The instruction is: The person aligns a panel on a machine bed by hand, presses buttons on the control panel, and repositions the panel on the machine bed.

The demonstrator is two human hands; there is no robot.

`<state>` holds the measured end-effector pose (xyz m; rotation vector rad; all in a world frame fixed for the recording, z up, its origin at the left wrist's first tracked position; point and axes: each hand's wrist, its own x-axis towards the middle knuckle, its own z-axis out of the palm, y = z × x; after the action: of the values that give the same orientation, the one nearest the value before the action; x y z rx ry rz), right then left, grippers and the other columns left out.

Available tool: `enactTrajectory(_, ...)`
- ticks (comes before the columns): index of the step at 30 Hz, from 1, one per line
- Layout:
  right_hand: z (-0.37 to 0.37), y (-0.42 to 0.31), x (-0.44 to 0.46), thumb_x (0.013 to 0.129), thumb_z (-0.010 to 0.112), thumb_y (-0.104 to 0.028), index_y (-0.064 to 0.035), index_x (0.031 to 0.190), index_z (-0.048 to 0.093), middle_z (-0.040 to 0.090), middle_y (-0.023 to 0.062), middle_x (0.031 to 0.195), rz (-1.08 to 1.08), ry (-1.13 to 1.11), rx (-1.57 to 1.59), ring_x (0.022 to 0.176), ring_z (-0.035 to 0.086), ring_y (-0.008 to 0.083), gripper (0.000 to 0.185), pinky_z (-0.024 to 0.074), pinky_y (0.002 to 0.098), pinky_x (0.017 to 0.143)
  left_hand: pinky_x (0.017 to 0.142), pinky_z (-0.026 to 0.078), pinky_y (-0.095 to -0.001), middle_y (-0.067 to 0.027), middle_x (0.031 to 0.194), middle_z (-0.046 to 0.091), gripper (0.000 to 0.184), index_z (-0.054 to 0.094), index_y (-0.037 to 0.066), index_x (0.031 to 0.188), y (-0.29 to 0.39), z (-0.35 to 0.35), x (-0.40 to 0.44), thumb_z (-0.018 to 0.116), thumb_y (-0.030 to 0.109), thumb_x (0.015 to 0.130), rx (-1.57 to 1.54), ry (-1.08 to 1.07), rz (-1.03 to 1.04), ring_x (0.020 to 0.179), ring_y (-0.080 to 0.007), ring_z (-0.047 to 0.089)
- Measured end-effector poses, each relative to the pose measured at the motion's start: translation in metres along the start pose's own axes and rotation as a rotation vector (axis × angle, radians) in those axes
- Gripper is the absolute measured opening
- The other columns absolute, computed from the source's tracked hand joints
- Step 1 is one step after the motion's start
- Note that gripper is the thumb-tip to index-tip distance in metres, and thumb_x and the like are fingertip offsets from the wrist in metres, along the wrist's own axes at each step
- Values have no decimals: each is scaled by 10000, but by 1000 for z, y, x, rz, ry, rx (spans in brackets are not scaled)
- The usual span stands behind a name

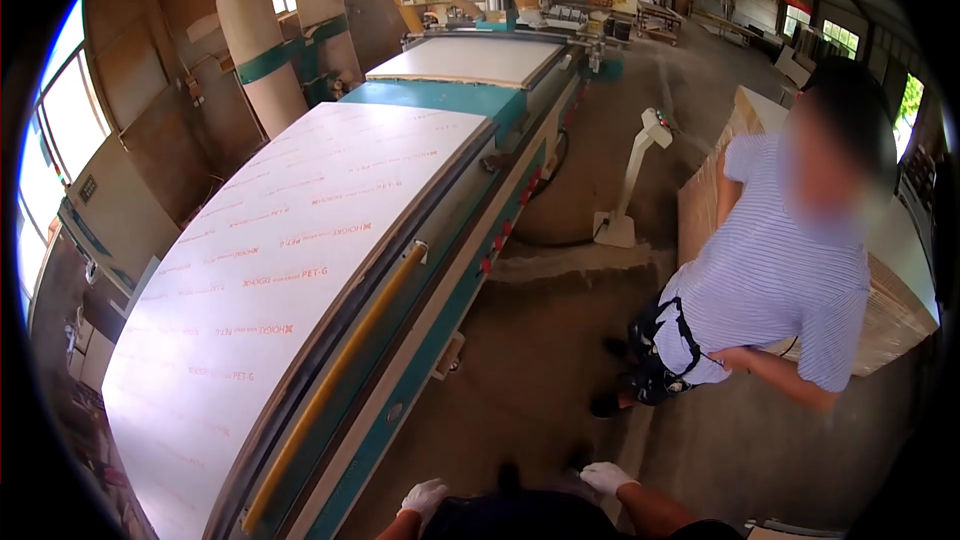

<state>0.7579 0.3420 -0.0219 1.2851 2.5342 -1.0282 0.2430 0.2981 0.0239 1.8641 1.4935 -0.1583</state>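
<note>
My left hand [425, 499], in a white glove, is at the bottom of the head view, close to my body. Its fingers look loosely apart, with nothing seen in them. To the right, my right hand [606, 478], also gloved in white, hangs beside my dark clothing with fingers loosely extended and holding nothing visible. Both hands are apart from the machine. Nearest to the left one is the long machine's green-and-beige side rail [375, 432]. On the machine bed lies a large white panel [270, 270] covered in film with red PET-G lettering.
A co-worker [770, 250] in a striped shirt stands at right, before a wrapped stack [700, 195]. A control pedestal [632, 175] stands on the floor. Farther along the machine lies another white board [465, 60]. Dust-collector bags [262, 50] rise behind; a yellow bar [335, 390] runs alongside.
</note>
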Motion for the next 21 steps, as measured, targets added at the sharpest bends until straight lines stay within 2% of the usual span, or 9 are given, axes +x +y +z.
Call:
enactTrajectory(2, 15, 8, 3, 980, 461, -295, -79, 1011, 697, 699, 155, 1125, 234, -3, 341, 1065, 632, 391, 321, 501, 482, 935, 1130, 459, -409, -144, 1494, 551, 322, 672, 170, 1271, -21, 25, 15, 519, 161, 988, -18, 55, 71, 1367, -349, 530)
enactTrajectory(6, 13, 8, 1, 969, 471, -374, -71, 1006, 712, 711, 167, 1123, 78, 42, 182, 1074, 626, 401, 389, 493, 487, 939, 1142, 448, -400, -198, 1466, 569, 334, 648, 53, 1280, 1, -3, -2, 498, 201, 1021, 10, 71, 112, 1369, -371, 532)
enactTrajectory(8, 7, 9, 9, 971, 470, -374, -67, 998, 708, 710, 179, 1093, 184, 55, 289, 1076, 624, 400, 389, 495, 486, 938, 1150, 440, -408, -194, 1484, 554, 330, 658, 87, 1285, 72, -69, -21, 493, 198, 1021, -469, -32, -298, 1375, -374, 526)
enactTrajectory(10, 0, -3, 6, 983, 475, -318, -56, 988, 702, 717, 168, 1075, 289, 73, 402, 1072, 628, 399, 346, 501, 488, 921, 1160, 429, -409, -188, 1504, 536, 332, 662, 117, 1295, 1, 0, -4, 489, 197, 1023, -48, 25, 32, 1381, -375, 521)
enactTrajectory(11, 6, 9, 7, 976, 499, -307, -58, 1030, 714, 725, 158, 1116, -2, 53, 77, 1088, 635, 390, 333, 514, 461, 931, 1154, 426, -409, -118, 1533, 525, 345, 663, 168, 1294, -6, 9, 0, 463, 224, 1019, 6, 4, 36, 1407, -336, 495)
enactTrajectory(14, -63, -51, 0, 990, 518, -343, -75, 1162, 718, 710, 151, 1213, 499, -97, 500, 1147, 643, 346, 376, 505, 407, 993, 1167, 410, -401, -103, 1552, 508, 359, 658, 180, 1315, 51, -36, -17, 454, 231, 1025, -521, 3, -456, 1428, -317, 475)
enactTrajectory(15, -60, -46, 1, 985, 525, -355, -72, 1150, 721, 714, 153, 1198, 473, -63, 478, 1136, 645, 348, 382, 505, 410, 984, 1136, 437, -400, -113, 1519, 532, 345, 666, 166, 1287, 11, 0, -8, 460, 224, 1017, -126, -13, -152, 1397, -328, 502)
enactTrajectory(20, -48, -43, 7, 978, 535, -343, -49, 1109, 734, 722, 171, 1168, 404, -111, 437, 1088, 655, 372, 379, 515, 422, 947, 1138, 444, -400, -190, 1520, 520, 347, 645, 143, 1315, 20, -11, -22, 457, 199, 1029, -47, 43, -46, 1377, -382, 515)
enactTrajectory(21, -3, 17, 25, 978, 544, -323, -32, 1099, 735, 725, 178, 1164, 106, -207, 164, 1082, 663, 369, 369, 521, 420, 940, 1134, 446, -401, -187, 1520, 522, 344, 645, 141, 1313, 7, 9, -21, 463, 202, 1028, -52, 135, -24, 1374, -382, 517)
